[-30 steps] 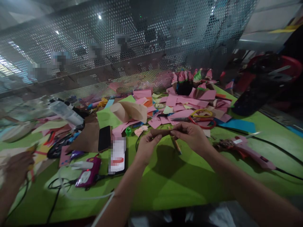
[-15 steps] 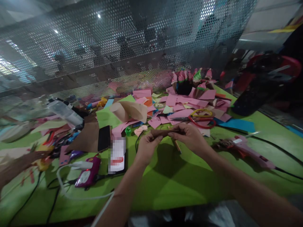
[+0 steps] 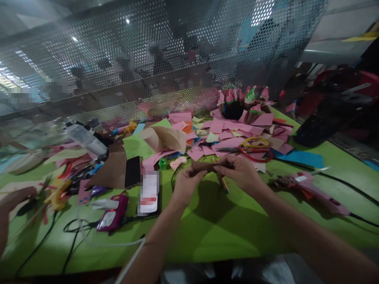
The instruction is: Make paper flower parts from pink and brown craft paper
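A narrow brown strip, perhaps rolled paper (image 3: 211, 167), is stretched between my two hands above the green table (image 3: 219, 236). My left hand (image 3: 189, 179) pinches its left end between thumb and fingers. At the other end, my right hand (image 3: 238, 171) grips it the same way. Just below the strip, a pencil-like stick (image 3: 225, 185) lies on the table, partly hidden. Red-and-yellow scissors (image 3: 256, 149) rest on pink paper scraps (image 3: 220, 126) beyond my right hand.
A pink glue gun (image 3: 321, 193) lies at the right, a magenta power adapter (image 3: 112, 216) with cables at the left. Two phones (image 3: 132, 172) sit left of my hands. Cone-shaped crafts (image 3: 250, 94) stand at the back. Another person's hand (image 3: 17, 197) is at the far left.
My hands keep their hold on the brown strip with little movement. The other person's hand at the far left has drawn back leftward, uncovering the yellow tool. The view has shifted slightly.
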Demonstrator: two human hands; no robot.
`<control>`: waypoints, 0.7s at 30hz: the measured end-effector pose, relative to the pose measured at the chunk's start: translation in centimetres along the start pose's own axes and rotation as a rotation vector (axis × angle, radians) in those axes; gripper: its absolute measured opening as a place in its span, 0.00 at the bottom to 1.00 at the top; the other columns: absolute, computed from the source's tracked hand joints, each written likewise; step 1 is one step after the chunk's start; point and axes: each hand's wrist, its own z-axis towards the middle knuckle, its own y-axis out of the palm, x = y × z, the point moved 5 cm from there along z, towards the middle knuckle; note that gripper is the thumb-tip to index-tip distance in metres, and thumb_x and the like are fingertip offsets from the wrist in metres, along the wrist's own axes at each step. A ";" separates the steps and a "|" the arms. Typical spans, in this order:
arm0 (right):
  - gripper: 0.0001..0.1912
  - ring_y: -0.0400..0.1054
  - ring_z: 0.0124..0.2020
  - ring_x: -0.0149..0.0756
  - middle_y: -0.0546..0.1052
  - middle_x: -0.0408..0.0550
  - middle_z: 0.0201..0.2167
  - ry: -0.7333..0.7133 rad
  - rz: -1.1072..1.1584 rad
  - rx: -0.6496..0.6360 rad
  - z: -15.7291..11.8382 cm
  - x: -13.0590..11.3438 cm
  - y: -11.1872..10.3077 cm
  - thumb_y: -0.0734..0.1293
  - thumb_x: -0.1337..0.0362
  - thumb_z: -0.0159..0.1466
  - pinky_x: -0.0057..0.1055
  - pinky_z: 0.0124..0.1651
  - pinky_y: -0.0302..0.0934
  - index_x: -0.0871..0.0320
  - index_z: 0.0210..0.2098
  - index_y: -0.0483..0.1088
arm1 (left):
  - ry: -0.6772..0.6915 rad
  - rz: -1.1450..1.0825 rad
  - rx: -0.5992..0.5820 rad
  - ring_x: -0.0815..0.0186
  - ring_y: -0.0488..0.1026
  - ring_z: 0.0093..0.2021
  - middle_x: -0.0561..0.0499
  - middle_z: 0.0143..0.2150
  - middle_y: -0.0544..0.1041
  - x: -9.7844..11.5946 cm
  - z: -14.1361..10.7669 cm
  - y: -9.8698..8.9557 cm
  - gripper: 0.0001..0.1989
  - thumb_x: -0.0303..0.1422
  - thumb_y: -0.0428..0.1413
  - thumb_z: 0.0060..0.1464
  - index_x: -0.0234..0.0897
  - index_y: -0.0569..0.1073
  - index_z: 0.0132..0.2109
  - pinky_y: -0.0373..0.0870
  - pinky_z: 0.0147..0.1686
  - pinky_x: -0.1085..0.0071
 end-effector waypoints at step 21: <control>0.15 0.65 0.24 0.34 0.74 0.43 0.21 -0.020 -0.044 0.005 -0.1 0.5 0.8 0.72 0.52 0.54 0.29 0.26 0.57 0.57 0.25 0.71 | 0.035 0.055 -0.009 0.59 0.79 0.42 0.47 0.38 0.84 0.1 0.1 -0.1 0.09 0.33 0.66 0.45 0.37 0.83 0.37 0.72 0.50 0.62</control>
